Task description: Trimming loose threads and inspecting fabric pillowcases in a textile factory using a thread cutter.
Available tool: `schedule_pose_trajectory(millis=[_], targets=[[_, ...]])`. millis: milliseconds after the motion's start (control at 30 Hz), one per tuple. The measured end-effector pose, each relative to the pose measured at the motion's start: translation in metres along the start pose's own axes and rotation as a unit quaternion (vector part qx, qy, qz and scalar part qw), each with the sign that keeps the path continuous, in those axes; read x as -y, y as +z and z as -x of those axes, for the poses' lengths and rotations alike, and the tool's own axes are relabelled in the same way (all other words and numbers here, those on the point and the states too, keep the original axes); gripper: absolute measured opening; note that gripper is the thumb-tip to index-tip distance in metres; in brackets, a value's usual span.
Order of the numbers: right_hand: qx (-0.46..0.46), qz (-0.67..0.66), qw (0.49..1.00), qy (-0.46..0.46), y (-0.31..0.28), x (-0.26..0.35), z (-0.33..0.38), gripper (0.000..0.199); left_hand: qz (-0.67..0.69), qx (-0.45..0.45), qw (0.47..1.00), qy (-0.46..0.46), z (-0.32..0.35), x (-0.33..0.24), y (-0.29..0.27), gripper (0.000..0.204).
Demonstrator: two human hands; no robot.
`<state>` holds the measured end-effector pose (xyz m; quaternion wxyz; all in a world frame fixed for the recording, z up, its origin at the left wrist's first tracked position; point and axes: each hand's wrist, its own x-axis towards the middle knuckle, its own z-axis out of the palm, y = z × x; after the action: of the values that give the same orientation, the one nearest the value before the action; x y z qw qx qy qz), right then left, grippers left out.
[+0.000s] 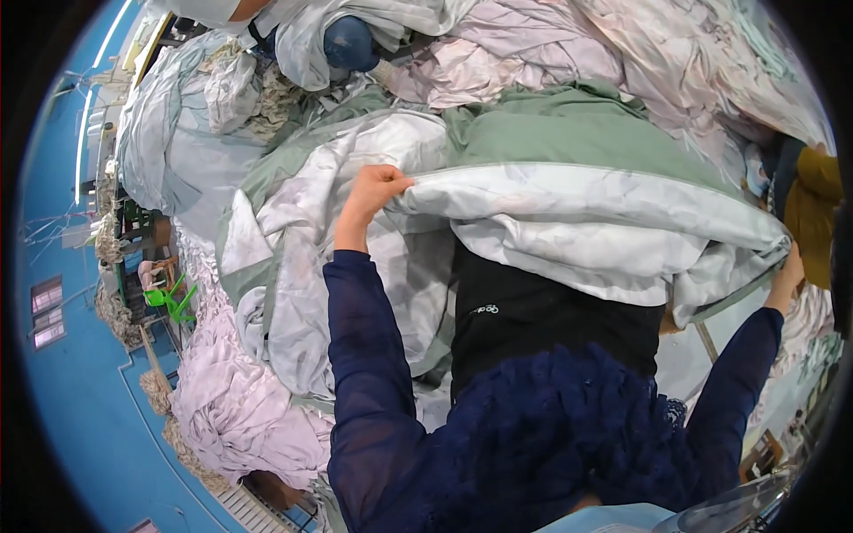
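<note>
Fingers of the left hand (377,186) pinch the cloth (586,191) by its edge; the right hand (789,271), partly hidden, seems closed there too. Likely spreading; next calls for even tension.

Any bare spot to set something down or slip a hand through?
One: the pale surface bordered by the black garment, right sleeve and green-and-white cloth. Crowded: the lilac heap left of the left sleeve, and the pink heap beyond the cloth.
</note>
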<state>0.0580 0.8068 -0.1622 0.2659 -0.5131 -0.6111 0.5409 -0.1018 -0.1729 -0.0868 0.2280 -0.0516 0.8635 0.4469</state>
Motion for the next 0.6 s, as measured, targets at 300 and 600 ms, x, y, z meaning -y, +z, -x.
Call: schedule_pose_trajectory(millis=[300, 600], targets=[[0.036, -0.028, 0.998, -0.032, -0.024, -0.018, -0.022, 0.053, -0.098, -0.091, 0.990, 0.055, -0.017, 0.004, 0.041, 0.016], [0.009, 0.098, 0.994, -0.056, 0.008, -0.006, 0.027, 0.053, -0.052, -0.192, 0.980, 0.016, -0.013, 0.051, 0.012, 0.018]])
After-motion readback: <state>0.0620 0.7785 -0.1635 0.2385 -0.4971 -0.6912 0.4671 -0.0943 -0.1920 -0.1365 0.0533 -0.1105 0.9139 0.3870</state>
